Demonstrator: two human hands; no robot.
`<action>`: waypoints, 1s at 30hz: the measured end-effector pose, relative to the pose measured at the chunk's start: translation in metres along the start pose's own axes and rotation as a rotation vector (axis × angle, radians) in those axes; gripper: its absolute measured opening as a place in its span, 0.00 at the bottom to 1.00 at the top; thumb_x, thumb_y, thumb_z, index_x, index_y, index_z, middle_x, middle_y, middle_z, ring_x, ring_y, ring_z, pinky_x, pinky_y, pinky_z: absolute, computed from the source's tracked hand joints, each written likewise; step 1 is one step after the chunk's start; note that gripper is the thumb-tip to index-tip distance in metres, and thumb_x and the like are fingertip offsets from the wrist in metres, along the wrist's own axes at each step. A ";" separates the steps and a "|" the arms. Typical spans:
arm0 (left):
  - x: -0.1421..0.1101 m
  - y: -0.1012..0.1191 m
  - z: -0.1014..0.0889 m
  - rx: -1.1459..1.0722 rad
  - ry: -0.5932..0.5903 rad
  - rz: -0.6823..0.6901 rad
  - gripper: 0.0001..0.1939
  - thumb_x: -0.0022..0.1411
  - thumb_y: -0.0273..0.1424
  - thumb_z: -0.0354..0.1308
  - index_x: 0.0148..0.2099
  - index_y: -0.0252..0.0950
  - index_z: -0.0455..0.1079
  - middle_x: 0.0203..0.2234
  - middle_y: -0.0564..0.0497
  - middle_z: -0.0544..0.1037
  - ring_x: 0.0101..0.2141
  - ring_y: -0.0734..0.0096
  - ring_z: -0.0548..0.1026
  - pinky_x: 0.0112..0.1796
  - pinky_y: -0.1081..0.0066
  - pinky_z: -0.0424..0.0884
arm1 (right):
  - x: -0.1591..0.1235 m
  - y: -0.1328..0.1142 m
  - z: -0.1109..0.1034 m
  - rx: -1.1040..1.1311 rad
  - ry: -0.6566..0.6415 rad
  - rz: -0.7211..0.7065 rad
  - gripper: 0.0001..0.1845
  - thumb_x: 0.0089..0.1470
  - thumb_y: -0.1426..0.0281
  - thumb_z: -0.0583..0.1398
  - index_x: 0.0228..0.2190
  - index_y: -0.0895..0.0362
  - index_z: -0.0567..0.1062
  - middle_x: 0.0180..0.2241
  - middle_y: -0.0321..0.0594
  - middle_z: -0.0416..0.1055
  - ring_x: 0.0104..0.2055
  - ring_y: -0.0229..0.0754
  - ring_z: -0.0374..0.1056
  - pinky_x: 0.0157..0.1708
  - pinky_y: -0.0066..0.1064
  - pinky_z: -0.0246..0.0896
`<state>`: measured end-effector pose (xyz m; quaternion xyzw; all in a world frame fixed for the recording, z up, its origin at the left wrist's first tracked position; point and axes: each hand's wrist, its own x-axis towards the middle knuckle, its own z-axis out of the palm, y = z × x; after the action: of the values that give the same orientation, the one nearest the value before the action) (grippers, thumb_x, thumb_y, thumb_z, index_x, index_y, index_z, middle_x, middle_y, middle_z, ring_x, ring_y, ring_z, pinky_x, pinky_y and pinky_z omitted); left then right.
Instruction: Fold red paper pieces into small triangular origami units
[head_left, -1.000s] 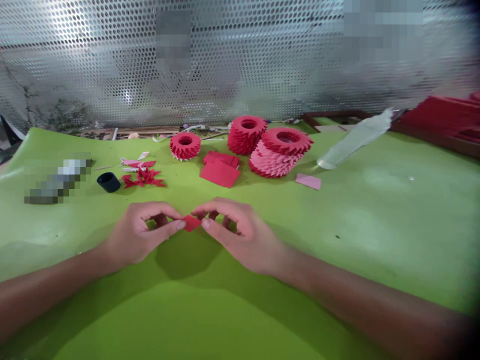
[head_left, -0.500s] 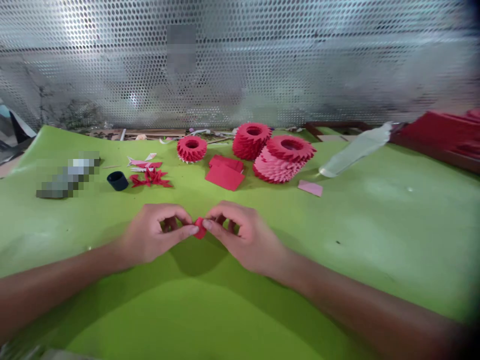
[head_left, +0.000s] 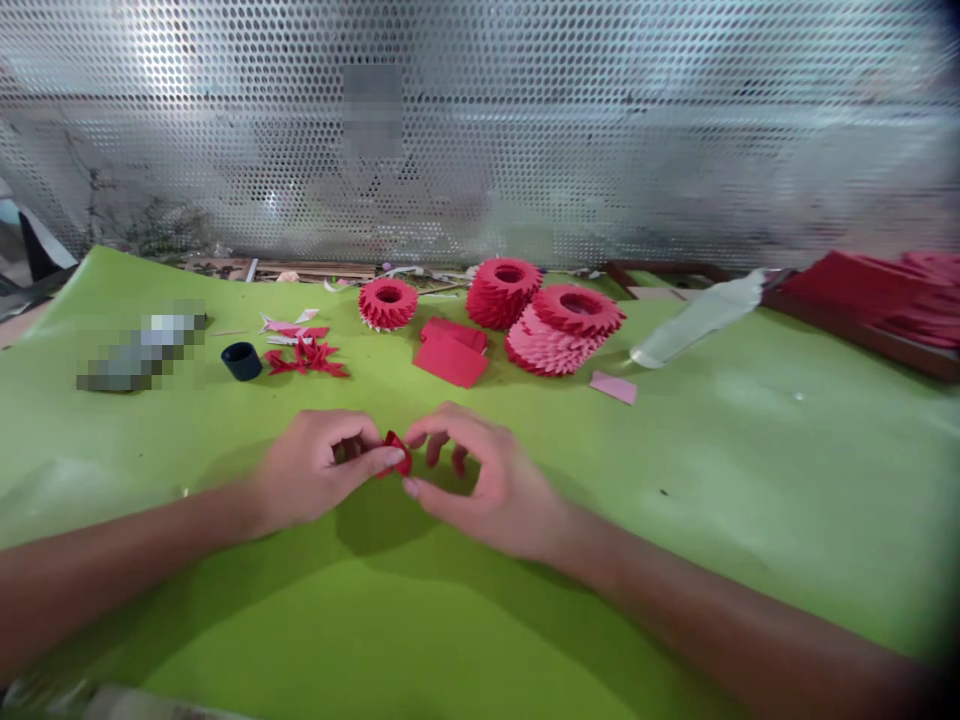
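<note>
My left hand (head_left: 322, 465) pinches a small folded piece of red paper (head_left: 397, 453) between thumb and fingers, above the green table (head_left: 465, 630). Just right of the paper is my right hand (head_left: 480, 475), its thumb and fingers apart around the paper's right side. Whether a right fingertip still touches the paper I cannot tell. Beyond the hands lie red paper rectangles (head_left: 451, 358). To their left are several pointed red folded paper pieces (head_left: 309, 358) beside a dark cylindrical cap (head_left: 241, 361).
Ring-shaped stacks of folded paper stand at the back: a small red ring (head_left: 388, 304), a red stack (head_left: 504, 293) and a pink-and-red stack (head_left: 564, 330). A pink paper slip (head_left: 613, 387), a clear bottle (head_left: 697, 318) and a tray of red paper (head_left: 877, 300) are on the right.
The right thumb and fingers have spread from a pinch on the red paper. The paper has turned and stays in the left hand. The camera view has shifted slightly.
</note>
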<state>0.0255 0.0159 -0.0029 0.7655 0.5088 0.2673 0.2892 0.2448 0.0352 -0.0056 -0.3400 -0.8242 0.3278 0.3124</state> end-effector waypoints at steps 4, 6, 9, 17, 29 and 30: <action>-0.002 -0.003 0.001 0.033 -0.047 0.083 0.27 0.68 0.50 0.52 0.29 0.34 0.75 0.19 0.53 0.76 0.18 0.76 0.67 0.20 0.76 0.54 | 0.000 -0.003 0.003 -0.058 -0.039 -0.035 0.15 0.52 0.71 0.67 0.43 0.57 0.76 0.40 0.41 0.77 0.36 0.40 0.72 0.35 0.31 0.69; -0.003 -0.005 0.001 0.072 -0.053 0.141 0.29 0.69 0.51 0.51 0.29 0.34 0.75 0.19 0.53 0.77 0.18 0.76 0.68 0.20 0.77 0.55 | 0.000 -0.005 0.005 -0.050 -0.038 -0.042 0.10 0.57 0.71 0.64 0.42 0.57 0.78 0.39 0.41 0.79 0.35 0.39 0.73 0.35 0.30 0.69; -0.003 -0.008 0.002 0.188 -0.020 0.273 0.28 0.70 0.51 0.51 0.28 0.34 0.75 0.19 0.53 0.78 0.18 0.76 0.70 0.21 0.76 0.57 | 0.000 -0.006 0.005 -0.072 0.001 -0.041 0.09 0.62 0.72 0.59 0.40 0.56 0.80 0.36 0.40 0.80 0.33 0.38 0.74 0.32 0.29 0.69; 0.001 -0.016 -0.006 0.552 0.151 0.453 0.13 0.72 0.35 0.54 0.40 0.35 0.77 0.31 0.50 0.82 0.31 0.65 0.78 0.34 0.66 0.70 | 0.006 0.015 -0.011 -0.309 0.075 -0.332 0.05 0.60 0.72 0.63 0.36 0.57 0.81 0.34 0.40 0.82 0.35 0.42 0.76 0.35 0.33 0.70; -0.004 -0.014 -0.005 0.550 -0.110 0.552 0.18 0.74 0.35 0.49 0.58 0.38 0.74 0.51 0.46 0.80 0.49 0.59 0.77 0.51 0.58 0.71 | 0.003 0.019 -0.028 -0.411 -0.198 -0.260 0.07 0.60 0.73 0.63 0.39 0.56 0.82 0.39 0.39 0.81 0.39 0.42 0.75 0.43 0.34 0.68; -0.004 -0.015 -0.005 0.548 -0.118 0.558 0.18 0.74 0.35 0.48 0.58 0.39 0.74 0.52 0.47 0.80 0.49 0.59 0.77 0.51 0.57 0.71 | 0.003 0.018 -0.028 -0.405 -0.209 -0.247 0.07 0.61 0.72 0.62 0.39 0.55 0.82 0.39 0.39 0.81 0.39 0.42 0.75 0.43 0.35 0.68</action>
<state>0.0112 0.0178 -0.0105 0.9374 0.3159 0.1455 0.0192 0.2706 0.0566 -0.0021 -0.2568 -0.9361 0.1487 0.1889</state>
